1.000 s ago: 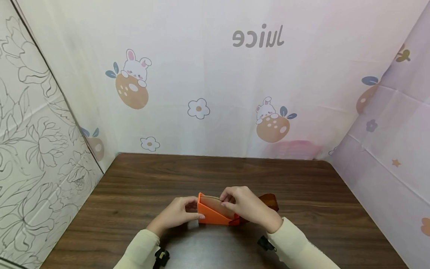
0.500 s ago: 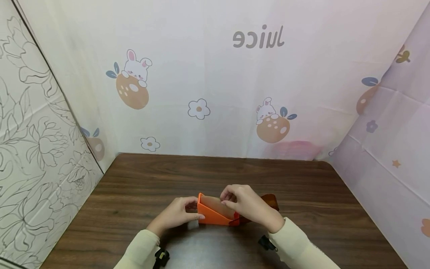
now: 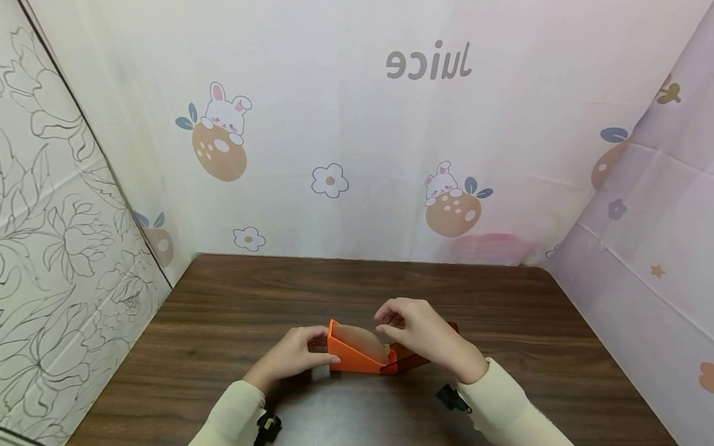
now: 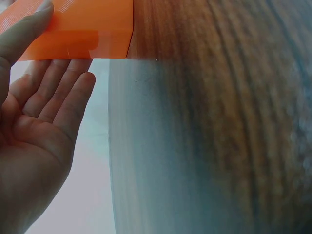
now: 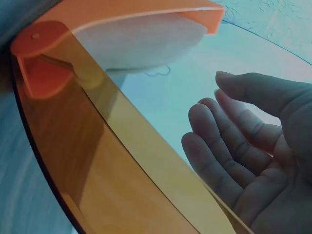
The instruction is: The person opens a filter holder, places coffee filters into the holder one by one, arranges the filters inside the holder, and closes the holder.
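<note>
In the head view an orange holder [image 3: 354, 360] with a sloping top edge stands on the table. Tan, round-edged papers [image 3: 359, 341], resembling coffee filters, sit upright inside it. Its hinged see-through amber lid [image 5: 122, 180] is swung open to the right. My left hand [image 3: 292, 356] grips the holder's left end, thumb on the near face and fingers behind; the left wrist view shows that thumb [image 4: 27, 34] against the orange wall [image 4: 87, 41]. Just up and right of the papers hovers my right hand [image 3: 421, 328], fingers loosely bent and holding nothing. It partly hides the lid.
A dark brown wooden table [image 3: 279, 291] lies beneath. Behind it hangs a pale printed curtain [image 3: 334, 124], with more sheeting at both sides. Black wrist devices, such as the left one [image 3: 269, 426], sit below the cuffs.
My right hand has let go of the papers' top edge and moved up and to the right, uncovering their curved edge. The left hand and the holder have stayed in place.
</note>
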{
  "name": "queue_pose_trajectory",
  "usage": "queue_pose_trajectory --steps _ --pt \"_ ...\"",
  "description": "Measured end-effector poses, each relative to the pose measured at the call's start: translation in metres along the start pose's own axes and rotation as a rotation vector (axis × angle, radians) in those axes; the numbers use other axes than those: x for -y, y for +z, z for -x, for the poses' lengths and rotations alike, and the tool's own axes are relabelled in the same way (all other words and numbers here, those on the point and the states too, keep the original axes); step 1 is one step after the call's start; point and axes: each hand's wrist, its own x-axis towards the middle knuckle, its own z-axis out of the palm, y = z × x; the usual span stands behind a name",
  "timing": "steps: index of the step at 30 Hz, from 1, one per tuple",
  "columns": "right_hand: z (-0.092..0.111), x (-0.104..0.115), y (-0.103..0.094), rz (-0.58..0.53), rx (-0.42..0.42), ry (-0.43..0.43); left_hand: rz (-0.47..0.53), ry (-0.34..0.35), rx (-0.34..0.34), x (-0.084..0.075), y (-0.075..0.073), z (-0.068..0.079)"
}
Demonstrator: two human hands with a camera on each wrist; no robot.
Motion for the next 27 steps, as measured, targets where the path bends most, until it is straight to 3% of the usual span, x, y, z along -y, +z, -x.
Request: queue_pose_trajectory --steps 10,27 --pt "0.008 -0.003 -0.021 -0.027 0.0 0.006 0.016 0.0 0.007 0.0 -0.001 0.0" --pt "0.028 -0.021 -0.047 0.055 0.015 0.051 -0.003 -0.007 0.007 0.0 -0.001 0.0"
